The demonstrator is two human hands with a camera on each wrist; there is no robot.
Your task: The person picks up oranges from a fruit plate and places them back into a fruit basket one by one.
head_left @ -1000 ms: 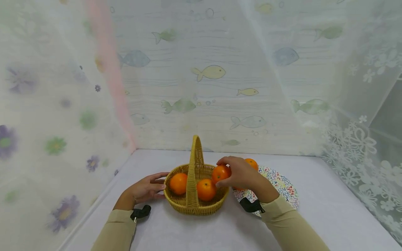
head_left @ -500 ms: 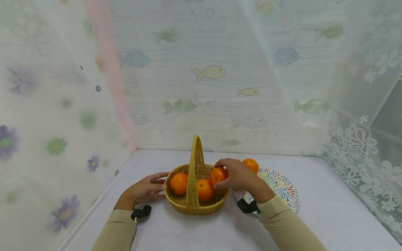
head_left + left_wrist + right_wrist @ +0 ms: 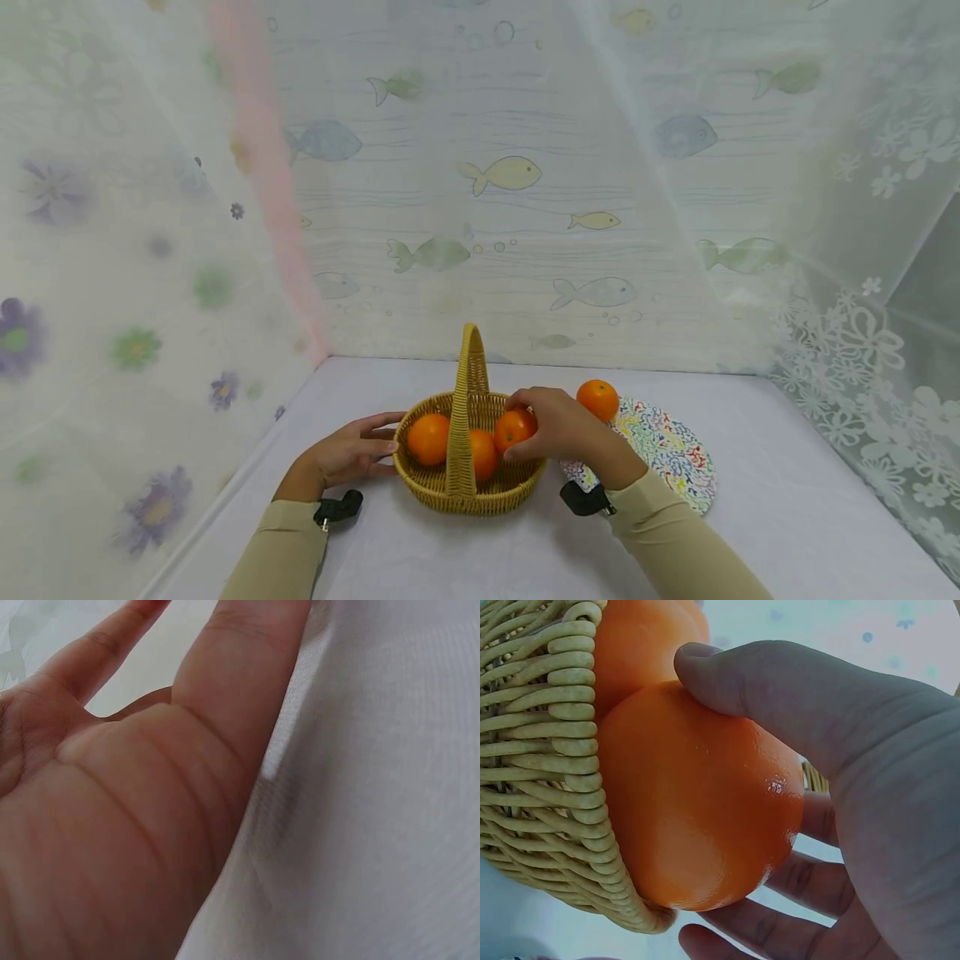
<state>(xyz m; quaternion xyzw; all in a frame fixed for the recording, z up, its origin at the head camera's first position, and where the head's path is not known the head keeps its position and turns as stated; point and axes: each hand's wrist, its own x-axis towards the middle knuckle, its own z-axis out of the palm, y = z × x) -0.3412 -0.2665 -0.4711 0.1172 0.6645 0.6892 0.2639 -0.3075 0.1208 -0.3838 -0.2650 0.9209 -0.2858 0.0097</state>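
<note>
A yellow wicker basket with a tall arched handle stands on the table. In it, one orange lies left of the handle and another orange lies partly behind it. My right hand holds a third orange inside the basket's right side. In the right wrist view, thumb and fingers curve round this orange, which sits at the wicker rim against another one. My left hand touches the basket's left side with extended fingers. The left wrist view shows the palm beside white cloth, no basket.
Right of the basket lies a round plate with a multicoloured pattern, partly covered by my right forearm. One more orange is at its far left edge. A white cloth covers the table. Patterned curtains hang behind and at both sides.
My right hand has moved left and slightly down with its orange, deeper into the basket. The orange beside it has shifted left, further behind the handle. My left hand stays at the rim.
</note>
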